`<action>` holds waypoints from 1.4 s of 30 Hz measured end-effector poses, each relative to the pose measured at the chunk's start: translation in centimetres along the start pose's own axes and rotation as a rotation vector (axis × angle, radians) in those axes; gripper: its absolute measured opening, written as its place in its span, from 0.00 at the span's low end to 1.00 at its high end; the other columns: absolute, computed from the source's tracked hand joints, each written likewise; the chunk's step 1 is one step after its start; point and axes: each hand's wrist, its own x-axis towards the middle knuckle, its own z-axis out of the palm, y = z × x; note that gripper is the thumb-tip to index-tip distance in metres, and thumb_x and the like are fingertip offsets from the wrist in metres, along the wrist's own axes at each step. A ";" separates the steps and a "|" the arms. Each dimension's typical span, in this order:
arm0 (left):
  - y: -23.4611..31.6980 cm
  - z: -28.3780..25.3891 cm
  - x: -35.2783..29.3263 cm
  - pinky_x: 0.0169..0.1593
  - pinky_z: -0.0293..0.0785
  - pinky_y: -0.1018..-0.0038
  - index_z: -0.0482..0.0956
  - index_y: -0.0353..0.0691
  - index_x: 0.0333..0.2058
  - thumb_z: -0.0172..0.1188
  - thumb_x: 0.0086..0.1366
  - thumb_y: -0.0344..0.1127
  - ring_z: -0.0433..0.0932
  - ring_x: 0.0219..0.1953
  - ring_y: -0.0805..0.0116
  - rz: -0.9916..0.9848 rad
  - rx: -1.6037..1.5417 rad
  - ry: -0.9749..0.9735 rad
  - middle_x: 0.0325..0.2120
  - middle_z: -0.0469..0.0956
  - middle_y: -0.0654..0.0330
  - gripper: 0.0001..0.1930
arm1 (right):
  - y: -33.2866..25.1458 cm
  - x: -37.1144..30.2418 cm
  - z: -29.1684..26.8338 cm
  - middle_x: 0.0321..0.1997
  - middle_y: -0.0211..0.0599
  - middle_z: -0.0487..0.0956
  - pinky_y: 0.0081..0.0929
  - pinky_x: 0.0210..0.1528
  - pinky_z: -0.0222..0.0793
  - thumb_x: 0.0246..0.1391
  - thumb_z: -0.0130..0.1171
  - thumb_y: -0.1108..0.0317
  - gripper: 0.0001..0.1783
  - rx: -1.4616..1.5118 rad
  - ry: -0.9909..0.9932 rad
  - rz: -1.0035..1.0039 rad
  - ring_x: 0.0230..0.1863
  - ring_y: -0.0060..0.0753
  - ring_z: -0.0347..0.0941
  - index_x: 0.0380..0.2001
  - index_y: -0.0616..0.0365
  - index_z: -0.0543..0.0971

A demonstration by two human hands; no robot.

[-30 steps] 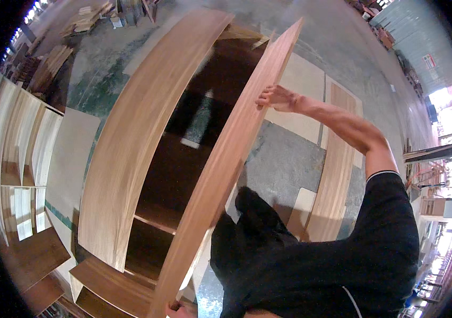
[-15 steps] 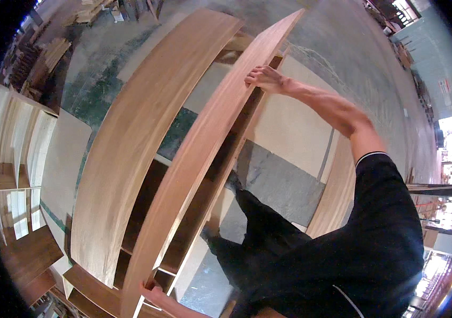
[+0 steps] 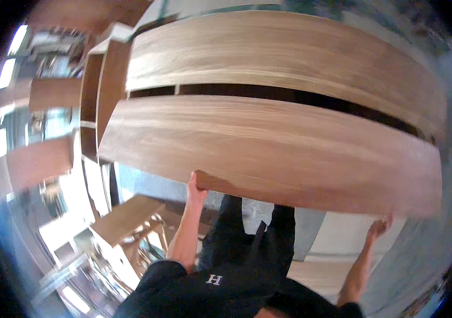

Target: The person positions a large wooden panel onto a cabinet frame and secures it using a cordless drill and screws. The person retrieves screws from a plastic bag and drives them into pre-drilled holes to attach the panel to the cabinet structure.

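Observation:
A long wood-grain board (image 3: 274,151) lies broad side up across the view, in front of my body. My left hand (image 3: 196,186) grips its near edge left of the middle, thumb on top and the other fingers hidden underneath. Farther right, my right hand (image 3: 379,228) is at the same near edge, its fingers curled up against the board and slightly blurred. Beyond lies a second long board (image 3: 289,55) of like colour. A dark gap (image 3: 268,93) with a short pale divider runs between the two boards.
Brown open-fronted cabinet parts (image 3: 110,90) stand at the left end of the boards. A small wooden piece (image 3: 130,217) rests on a stand at the lower left. Pale sheets (image 3: 342,236) lie on the floor near my legs.
My view has turned, so the boards now run across it. The near board has tipped from on edge to nearly flat, narrowing the gap. Both hands remain at its near edge.

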 end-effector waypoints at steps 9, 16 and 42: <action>-11.6 -3.7 3.1 0.63 0.56 0.56 0.59 0.47 0.60 0.49 0.58 0.67 0.59 0.62 0.57 -0.075 -0.191 0.065 0.60 0.61 0.60 0.39 | 8.5 -5.1 8.9 0.63 0.42 0.63 0.40 0.62 0.57 0.50 0.60 0.48 0.44 0.332 -0.321 0.808 0.63 0.45 0.58 0.64 0.55 0.55; -15.0 -4.0 7.1 0.64 0.54 0.59 0.59 0.44 0.60 0.48 0.60 0.65 0.58 0.63 0.59 0.005 -0.209 0.110 0.61 0.61 0.61 0.38 | 11.1 -4.3 11.6 0.66 0.34 0.60 0.36 0.67 0.51 0.49 0.59 0.42 0.45 0.498 -0.273 0.946 0.65 0.36 0.55 0.63 0.53 0.56; -18.5 0.9 6.7 0.64 0.54 0.58 0.58 0.40 0.60 0.46 0.62 0.63 0.59 0.62 0.56 -0.053 -0.328 -0.078 0.60 0.61 0.56 0.37 | 16.5 5.6 10.3 0.63 0.33 0.66 0.40 0.65 0.56 0.55 0.54 0.44 0.35 0.635 -0.316 1.052 0.64 0.37 0.59 0.59 0.53 0.65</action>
